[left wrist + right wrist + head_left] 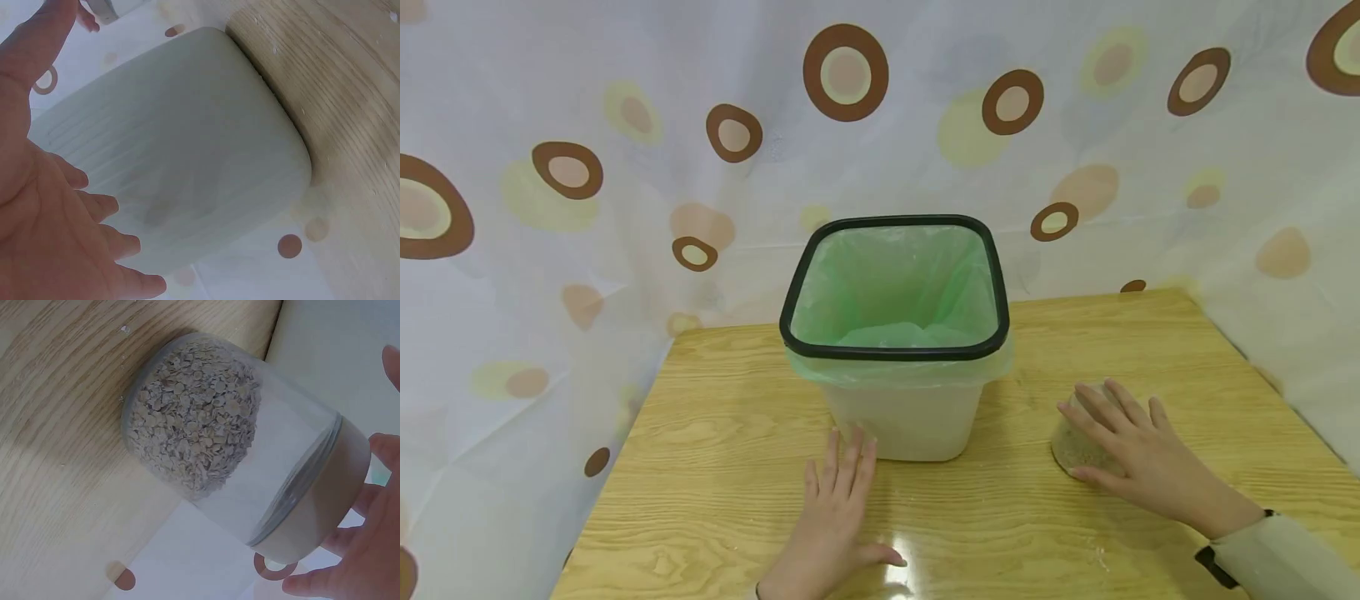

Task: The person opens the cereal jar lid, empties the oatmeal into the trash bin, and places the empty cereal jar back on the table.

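Note:
A white trash bin (898, 425) with a black rim (895, 353) and a pale green bag (895, 275) inside stands upright near the back of the table. My left hand (835, 517) is in front of its lower part, fingers straight and spread, palm toward the bin; whether the fingertips touch it I cannot tell. To the right, my right hand (1138, 458) is spread over a clear jar (1078, 446). In the right wrist view the jar holds oat flakes (194, 419) and has a cream lid (325, 494). Fingers extend beside that lid without curling round it.
Both things stand on a light wood-grain table (715, 475). White sheeting (910, 150) with brown and yellow dots rises behind the table and along both sides. A few small white specks (125, 329) lie on the tabletop near the jar.

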The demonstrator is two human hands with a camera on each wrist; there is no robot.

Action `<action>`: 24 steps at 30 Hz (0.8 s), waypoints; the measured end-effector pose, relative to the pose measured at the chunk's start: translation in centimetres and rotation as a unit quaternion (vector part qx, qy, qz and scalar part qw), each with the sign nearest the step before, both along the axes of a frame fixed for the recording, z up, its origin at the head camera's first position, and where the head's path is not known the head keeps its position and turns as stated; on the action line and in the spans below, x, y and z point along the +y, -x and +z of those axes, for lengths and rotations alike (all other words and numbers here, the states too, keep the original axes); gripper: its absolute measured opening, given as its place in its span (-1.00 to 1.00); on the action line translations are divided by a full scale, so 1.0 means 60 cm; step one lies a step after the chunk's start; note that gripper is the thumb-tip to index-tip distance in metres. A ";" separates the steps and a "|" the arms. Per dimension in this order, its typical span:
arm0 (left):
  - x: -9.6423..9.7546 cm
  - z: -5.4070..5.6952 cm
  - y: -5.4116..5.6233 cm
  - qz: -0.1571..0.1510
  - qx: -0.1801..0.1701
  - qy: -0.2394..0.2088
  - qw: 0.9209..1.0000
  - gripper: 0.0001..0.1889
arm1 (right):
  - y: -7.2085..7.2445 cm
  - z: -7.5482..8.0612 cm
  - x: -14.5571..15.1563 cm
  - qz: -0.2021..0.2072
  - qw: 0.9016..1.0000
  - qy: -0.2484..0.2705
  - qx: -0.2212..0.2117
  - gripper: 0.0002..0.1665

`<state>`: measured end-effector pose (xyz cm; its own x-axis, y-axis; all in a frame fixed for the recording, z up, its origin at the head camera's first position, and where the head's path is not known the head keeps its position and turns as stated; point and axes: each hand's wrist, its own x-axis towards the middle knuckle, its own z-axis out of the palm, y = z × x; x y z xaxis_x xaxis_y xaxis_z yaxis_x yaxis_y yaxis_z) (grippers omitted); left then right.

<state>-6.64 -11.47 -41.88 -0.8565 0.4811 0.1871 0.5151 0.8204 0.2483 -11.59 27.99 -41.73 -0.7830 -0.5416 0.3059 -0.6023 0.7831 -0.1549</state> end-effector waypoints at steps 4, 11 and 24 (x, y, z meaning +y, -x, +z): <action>0.009 -0.004 -0.002 -0.006 -0.022 -0.003 1.000 0.37 | 0.003 -0.004 0.002 -0.005 1.000 0.003 -0.004 0.03; 0.023 -0.012 -0.009 -0.032 -0.047 -0.015 0.998 0.29 | 0.010 -0.007 0.004 -0.027 0.998 0.015 -0.048 -0.03; 0.051 -0.010 -0.008 -0.060 -0.046 -0.014 0.997 0.26 | 0.028 -0.018 -0.004 -0.041 0.998 0.034 0.020 -0.49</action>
